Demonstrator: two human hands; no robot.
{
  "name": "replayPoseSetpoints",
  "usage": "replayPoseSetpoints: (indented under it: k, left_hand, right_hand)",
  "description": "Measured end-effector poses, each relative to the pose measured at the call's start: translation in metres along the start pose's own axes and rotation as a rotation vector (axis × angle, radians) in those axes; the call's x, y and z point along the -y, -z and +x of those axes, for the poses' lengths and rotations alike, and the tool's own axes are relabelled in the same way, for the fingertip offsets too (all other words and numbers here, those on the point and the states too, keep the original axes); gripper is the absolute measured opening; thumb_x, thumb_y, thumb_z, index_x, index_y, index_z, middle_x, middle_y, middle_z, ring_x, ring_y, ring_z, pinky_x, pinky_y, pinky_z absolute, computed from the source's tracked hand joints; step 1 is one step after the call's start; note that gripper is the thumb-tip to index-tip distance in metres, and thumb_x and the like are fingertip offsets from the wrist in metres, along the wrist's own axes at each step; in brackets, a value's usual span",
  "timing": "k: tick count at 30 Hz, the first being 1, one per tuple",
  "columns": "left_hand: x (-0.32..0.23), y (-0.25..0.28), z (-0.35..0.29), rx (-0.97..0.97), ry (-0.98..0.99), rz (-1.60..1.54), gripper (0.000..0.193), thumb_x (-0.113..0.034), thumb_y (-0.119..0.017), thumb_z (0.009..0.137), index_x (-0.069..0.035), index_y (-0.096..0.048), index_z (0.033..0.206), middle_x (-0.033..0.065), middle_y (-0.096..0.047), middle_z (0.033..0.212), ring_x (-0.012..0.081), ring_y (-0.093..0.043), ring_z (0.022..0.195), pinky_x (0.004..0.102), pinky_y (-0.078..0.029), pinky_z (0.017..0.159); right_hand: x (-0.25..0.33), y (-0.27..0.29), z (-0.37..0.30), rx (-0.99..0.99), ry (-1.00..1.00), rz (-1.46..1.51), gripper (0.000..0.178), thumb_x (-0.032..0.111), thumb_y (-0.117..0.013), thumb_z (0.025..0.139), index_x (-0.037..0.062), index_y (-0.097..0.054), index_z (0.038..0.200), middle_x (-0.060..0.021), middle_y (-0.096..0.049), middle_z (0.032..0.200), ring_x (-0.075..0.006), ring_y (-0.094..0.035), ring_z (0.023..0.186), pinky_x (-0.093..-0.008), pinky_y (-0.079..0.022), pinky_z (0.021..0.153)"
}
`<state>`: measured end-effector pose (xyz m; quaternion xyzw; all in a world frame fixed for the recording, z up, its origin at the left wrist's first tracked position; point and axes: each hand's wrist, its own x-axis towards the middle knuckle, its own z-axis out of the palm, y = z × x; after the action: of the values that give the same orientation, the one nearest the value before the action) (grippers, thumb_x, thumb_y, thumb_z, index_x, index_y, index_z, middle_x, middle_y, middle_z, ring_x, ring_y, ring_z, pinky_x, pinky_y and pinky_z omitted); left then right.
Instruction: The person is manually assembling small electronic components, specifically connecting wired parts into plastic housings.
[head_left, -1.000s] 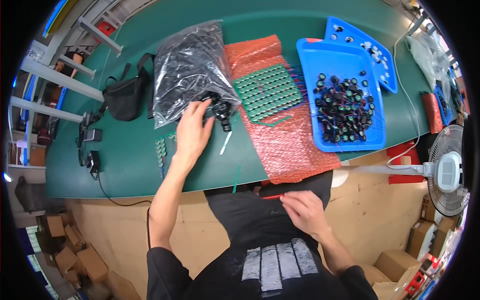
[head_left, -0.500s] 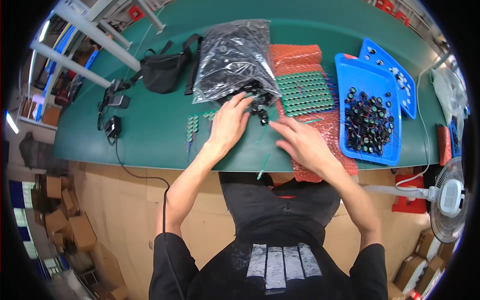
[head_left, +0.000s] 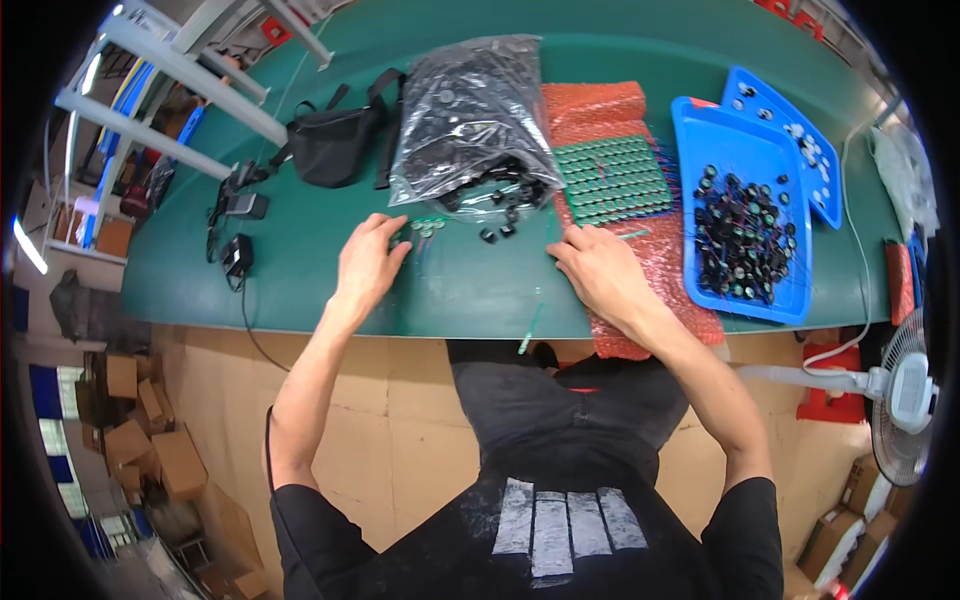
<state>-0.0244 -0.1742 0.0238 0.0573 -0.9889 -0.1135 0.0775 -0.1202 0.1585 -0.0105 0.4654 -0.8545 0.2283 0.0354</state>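
My left hand (head_left: pixel 368 264) rests on the green table, thumb and forefinger apart at the left end of a group of small round green circuit boards (head_left: pixel 428 224) with thin wires. It partly covers those boards. My right hand (head_left: pixel 606 278) lies at the left edge of the red bubble wrap (head_left: pixel 665 300), fingers loosely bent and apart, with nothing visible in them. Between the hands, two loose black cylindrical parts (head_left: pixel 497 234) lie before the mouth of a clear plastic bag (head_left: pixel 465 110) full of black parts. A thin green strip (head_left: pixel 531 328) lies near the table's front edge.
Panels of green circuit boards (head_left: pixel 615 180) lie on the bubble wrap. To the right, a blue tray (head_left: pixel 745 130) holds wired black parts; another blue tray (head_left: pixel 822 200) holds white pieces. A black waist bag (head_left: pixel 335 145), a power adapter (head_left: pixel 237 256) and a metal frame (head_left: pixel 190 75) are left.
My left hand has moved left from the bag's mouth to the small round boards. My right hand has shifted slightly. Some black parts at the bag's mouth now lie differently.
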Motion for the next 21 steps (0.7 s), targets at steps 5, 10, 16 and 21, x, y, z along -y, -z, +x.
replayPoseSetpoints:
  k: [5,10,16,21]
  left_hand:
    - [0.007,0.007,0.024,0.133,0.05,0.046,0.034,-0.009,-0.079,0.075,-0.005,-0.073,0.109,0.0139,-0.066,0.098,0.0334,-0.064,0.099,0.0434,-0.052,0.085]
    - [0.001,0.01,0.044,0.247,0.11,0.029,0.023,-0.012,-0.081,0.071,-0.002,-0.072,0.09,0.0129,-0.07,0.083,0.0328,-0.068,0.083,0.0441,-0.054,0.075]
    - [0.005,0.039,0.039,0.286,0.214,-0.097,0.017,-0.009,-0.081,0.073,0.001,-0.069,0.08,0.0095,-0.068,0.072,0.0219,-0.066,0.068,0.0344,-0.052,0.067]
    - [0.003,0.088,0.028,0.282,0.323,-0.645,0.012,-0.003,-0.077,0.085,-0.001,-0.065,0.083,-0.0001,-0.067,0.075,0.0059,-0.059,0.069,0.0223,-0.047,0.066]
  right_hand:
    - [-0.002,0.004,-0.021,-0.101,0.001,-0.079,0.042,0.004,-0.064,0.08,0.0052,-0.065,0.122,-0.0117,-0.062,0.117,-0.0294,-0.061,0.102,-0.0401,-0.049,0.091]
    - [-0.006,0.001,-0.029,-0.193,-0.118,-0.075,0.039,0.005,-0.063,0.088,0.0077,-0.062,0.127,-0.0133,-0.061,0.117,-0.0311,-0.061,0.104,-0.0425,-0.05,0.09]
    - [-0.006,0.01,-0.033,-0.249,-0.13,0.086,0.035,0.004,-0.064,0.087,0.0064,-0.064,0.122,-0.013,-0.061,0.114,-0.0313,-0.062,0.103,-0.043,-0.051,0.088]
    - [0.0,0.024,-0.037,-0.335,-0.141,0.224,0.033,0.003,-0.071,0.081,0.0048,-0.068,0.114,-0.0125,-0.064,0.111,-0.0341,-0.063,0.101,-0.0429,-0.052,0.087]
